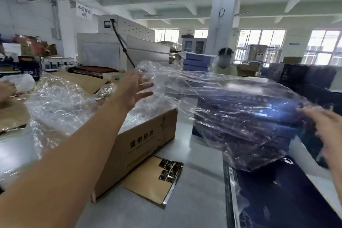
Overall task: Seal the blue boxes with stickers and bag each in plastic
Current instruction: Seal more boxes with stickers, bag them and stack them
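A dark blue box [249, 116] hangs tilted above the table, inside a clear plastic bag [175, 83]. The bag's loose open end trails left toward my left hand [137, 90]. That hand is stretched far forward with its fingers spread, touching the film but not clasping it. My right hand [329, 131], blurred at the right edge, grips the near right end of the bagged box. Another dark blue box [277, 190] lies flat on the table under it. A sheet of shiny stickers [169, 170] rests on a brown card beside the carton.
An open cardboard carton [144, 140] stuffed with crumpled plastic bags stands at centre left. Bagged blue boxes are stacked [197, 62] across the table near a seated person [224, 61]. Another person's hand [6, 89] shows at far left. Dark boxes [305, 77] crowd the right.
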